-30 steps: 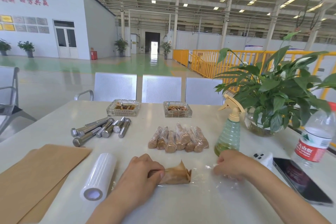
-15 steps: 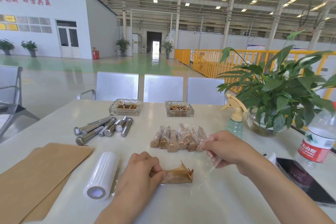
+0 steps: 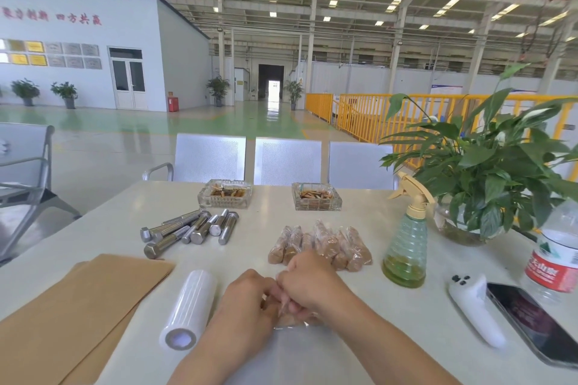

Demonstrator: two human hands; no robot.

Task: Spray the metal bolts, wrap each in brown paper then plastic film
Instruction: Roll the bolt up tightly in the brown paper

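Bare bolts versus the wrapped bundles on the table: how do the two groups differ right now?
The bare bolts show shiny grey metal with threads and hex heads exposed; the wrapped bundles are brown paper under glossy clear film. The bare bolts lie loosely fanned at left, beyond the brown paper sheets; the wrapped bundles sit packed side by side at centre, just beyond the hands. Both groups lie flat on the white table, untouched.

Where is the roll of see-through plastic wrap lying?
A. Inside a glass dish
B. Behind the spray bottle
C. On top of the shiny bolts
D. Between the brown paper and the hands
D: the plastic film roll lies between the brown paper and the left hand.
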